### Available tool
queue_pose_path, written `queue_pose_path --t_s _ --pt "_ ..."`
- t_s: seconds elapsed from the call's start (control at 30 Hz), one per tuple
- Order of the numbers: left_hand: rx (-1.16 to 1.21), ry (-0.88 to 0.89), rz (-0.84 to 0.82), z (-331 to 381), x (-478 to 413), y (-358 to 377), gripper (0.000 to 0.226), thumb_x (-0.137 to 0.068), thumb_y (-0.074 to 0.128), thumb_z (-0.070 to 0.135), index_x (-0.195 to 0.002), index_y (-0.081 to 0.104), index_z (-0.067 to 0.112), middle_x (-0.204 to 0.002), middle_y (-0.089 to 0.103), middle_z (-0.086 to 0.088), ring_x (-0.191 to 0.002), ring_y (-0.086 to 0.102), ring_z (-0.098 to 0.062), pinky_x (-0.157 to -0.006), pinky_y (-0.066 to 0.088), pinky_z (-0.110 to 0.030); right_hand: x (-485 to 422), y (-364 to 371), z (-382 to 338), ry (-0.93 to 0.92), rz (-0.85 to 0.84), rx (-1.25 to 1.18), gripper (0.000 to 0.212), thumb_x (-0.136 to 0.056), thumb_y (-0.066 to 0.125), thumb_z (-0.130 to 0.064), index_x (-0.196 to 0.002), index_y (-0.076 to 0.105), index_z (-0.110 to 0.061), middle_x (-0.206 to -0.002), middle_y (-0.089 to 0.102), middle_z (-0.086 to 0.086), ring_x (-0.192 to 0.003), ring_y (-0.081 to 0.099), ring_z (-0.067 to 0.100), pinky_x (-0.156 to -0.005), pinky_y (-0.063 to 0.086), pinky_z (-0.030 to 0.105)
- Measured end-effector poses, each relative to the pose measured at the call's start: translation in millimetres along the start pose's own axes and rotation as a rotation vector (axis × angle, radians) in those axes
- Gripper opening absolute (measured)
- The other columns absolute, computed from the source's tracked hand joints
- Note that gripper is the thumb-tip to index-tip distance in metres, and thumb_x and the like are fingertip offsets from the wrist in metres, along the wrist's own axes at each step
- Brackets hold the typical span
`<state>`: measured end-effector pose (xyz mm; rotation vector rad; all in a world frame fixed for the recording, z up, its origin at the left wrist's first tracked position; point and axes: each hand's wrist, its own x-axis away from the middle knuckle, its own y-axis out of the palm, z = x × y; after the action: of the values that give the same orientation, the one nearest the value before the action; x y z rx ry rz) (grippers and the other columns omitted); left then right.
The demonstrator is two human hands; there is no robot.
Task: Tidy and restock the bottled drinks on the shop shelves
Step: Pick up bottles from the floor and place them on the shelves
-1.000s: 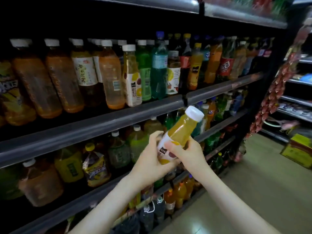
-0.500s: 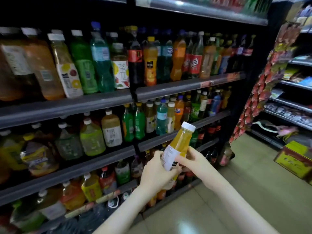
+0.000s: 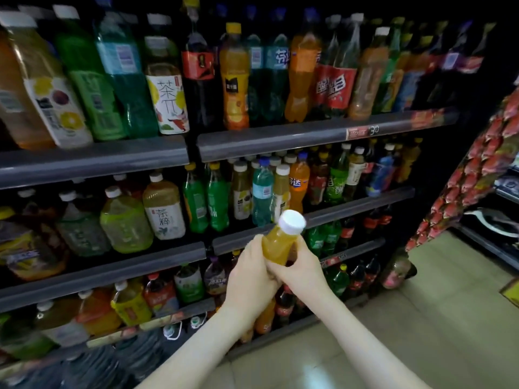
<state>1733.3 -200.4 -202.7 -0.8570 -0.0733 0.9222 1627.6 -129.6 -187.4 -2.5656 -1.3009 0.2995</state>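
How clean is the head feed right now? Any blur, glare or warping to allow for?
Head view: the juice bottle, left hand and right hand read fairly sharp; the far-left top-shelf bottles are motion-smeared and lean with wide-lens distortion; a glare patch sits on the floor.

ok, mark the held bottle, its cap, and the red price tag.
held bottle (image 3: 278, 245), head view, orange body below the neck.
cap (image 3: 292, 222), head view, white top face.
red price tag (image 3: 357, 133), head view, tag middle on shelf rail.
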Motion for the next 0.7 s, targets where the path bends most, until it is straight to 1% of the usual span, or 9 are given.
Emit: queue_pose_path --t_s 0.03,0.1,0.17,0.27,0.3,0.37,0.47,0.6,0.7 --pt "0.054 -0.053 0.019 -5 -13 5 0.05 -0.072 0.064 0.041 -0.113 0.038 0.048 -0.105 0.057 0.02 -0.098 0.059 -0.006 -0.065 0.043 -0.015 -16 -4 6 -0.015 -0.054 -0.001 0.048 -0.067 0.077 -0.049 -0.108 0.053 -0.048 -0.103 0.065 -0.03 -0.099 0.059 -0.012 -0.077 0.05 0.008" --pt "0.147 -0.142 0.084 -16 -40 13 0.048 -0.073 0.064 0.041 -0.101 0.029 0.058 -0.09 0.056 0.027 -0.081 0.057 0.008 -0.056 0.036 -0.007 -50 -16 15 -0.051 -0.19 0.036 0.06 -0.077 0.077 -0.039 -0.129 0.048 -0.043 -0.127 0.058 -0.022 -0.12 0.051 -0.004 -0.101 0.046 0.024" --pt "0.194 -0.184 0.155 -27 -64 18 0.06 -0.077 0.07 0.041 -0.101 0.021 0.066 -0.09 0.053 0.032 -0.08 0.051 0.022 -0.057 0.039 -0.003 -82 -28 22 -0.105 -0.236 0.184 0.076 -0.084 0.073 -0.035 -0.147 0.03 -0.039 -0.148 0.038 -0.018 -0.135 0.034 0.0 -0.111 0.034 0.03" --pt "0.178 -0.205 0.229 -40 -102 22 0.076 -0.078 0.074 0.037 -0.099 0.013 0.077 -0.093 0.049 0.035 -0.084 0.044 0.032 -0.058 0.038 0.0 -129 -41 28 -0.275 -0.169 0.359 0.087 -0.089 0.068 -0.02 -0.151 0.008 -0.038 -0.153 0.021 -0.015 -0.142 0.018 0.006 -0.116 0.021 0.031" --pt "0.172 -0.213 0.247 -45 -114 23 0.08 -0.078 0.075 0.035 -0.099 0.012 0.078 -0.094 0.049 0.034 -0.084 0.044 0.031 -0.059 0.038 0.0 -143 -42 28 -0.345 -0.15 0.411 0.091 -0.089 0.067 -0.016 -0.148 0.003 -0.041 -0.154 0.021 -0.009 -0.142 0.017 0.011 -0.116 0.019 0.033" --pt "0.174 -0.241 0.262 -52 -132 25 0.075 -0.077 0.075 0.035 -0.116 0.021 0.07 -0.099 0.053 0.028 -0.087 0.053 0.019 -0.065 0.039 -0.004 -168 -40 27 -0.464 -0.118 0.603 0.096 -0.089 0.064 -0.015 -0.145 -0.008 -0.046 -0.157 0.02 0.005 -0.144 0.015 0.021 -0.116 0.016 0.038" --pt "0.156 -0.285 0.248 -63 -153 38 0.07 -0.079 0.074 0.038 -0.135 0.032 0.034 -0.107 0.054 0.016 -0.095 0.06 -0.008 -0.071 0.041 -0.019 -196 -30 29 -0.562 -0.067 0.908 0.095 -0.092 0.058 -0.025 -0.143 -0.02 -0.045 -0.16 0.012 0.013 -0.148 0.007 0.028 -0.117 0.003 0.047" --pt "0.15 -0.367 0.3 -72 -172 55 0.077 -0.079 0.075 0.036 -0.141 0.031 0.019 -0.122 0.056 0.002 -0.108 0.059 -0.02 -0.082 0.049 -0.031 -230 -24 33 -0.661 -0.008 1.043 0.088 -0.089 0.06 -0.036 -0.153 0.0 -0.037 -0.157 0.022 0.016 -0.147 0.011 0.032 -0.114 -0.007 0.055" --pt "0.195 -0.442 0.348 -75 -182 67 0.074 -0.079 0.075 0.033 -0.138 0.033 0.02 -0.116 0.059 0.0 -0.104 0.06 -0.022 -0.081 0.049 -0.033 -253 -20 30 -0.741 -0.017 1.101 0.088 -0.082 0.068 -0.04 -0.153 0.017 -0.033 -0.154 0.029 0.017 -0.145 0.021 0.034 -0.113 -0.004 0.056"
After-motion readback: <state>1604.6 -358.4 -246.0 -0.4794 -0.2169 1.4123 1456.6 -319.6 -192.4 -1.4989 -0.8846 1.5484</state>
